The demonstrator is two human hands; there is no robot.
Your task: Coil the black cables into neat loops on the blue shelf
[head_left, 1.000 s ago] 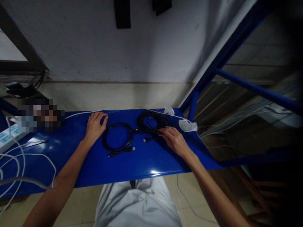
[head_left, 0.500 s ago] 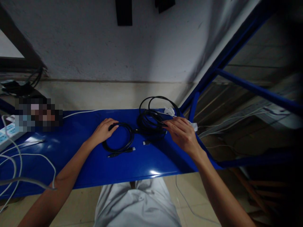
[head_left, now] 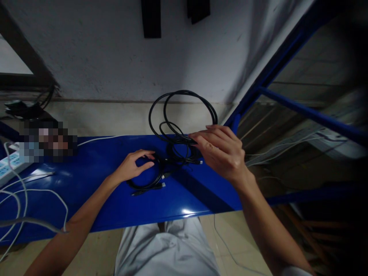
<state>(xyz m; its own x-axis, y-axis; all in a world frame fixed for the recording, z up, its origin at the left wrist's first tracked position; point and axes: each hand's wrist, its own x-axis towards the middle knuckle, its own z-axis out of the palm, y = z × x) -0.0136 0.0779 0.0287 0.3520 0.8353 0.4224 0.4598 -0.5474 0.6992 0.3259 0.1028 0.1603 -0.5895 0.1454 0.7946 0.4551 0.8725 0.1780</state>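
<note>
In my right hand (head_left: 220, 151) is a loosely coiled black cable (head_left: 184, 92), its loops raised above the blue table (head_left: 109, 207). The fingers pinch the bundle at its near right side. My left hand (head_left: 135, 165) is open, thumb and fingers apart, over the upper left of another coiled black cable (head_left: 145, 188) that lies flat with its plugs toward me. Whether the fingertips touch that coil, I cannot tell. Behind and below the lifted loops lies a further black cable coil (head_left: 184, 159), partly hidden, with a silver-tipped plug (head_left: 199, 162).
White cables (head_left: 43, 188) curl across the table's left side beside a power strip (head_left: 10, 165). A blurred-out object (head_left: 54, 142) stands behind them. Blue metal frame bars (head_left: 250, 101) rise at the right, and a wall (head_left: 115, 57) closes off the back.
My right hand has lifted its black cable coil up from the pile, toward the camera. My left hand has loosened and moved slightly right, its fingers spreading over the flat coil.
</note>
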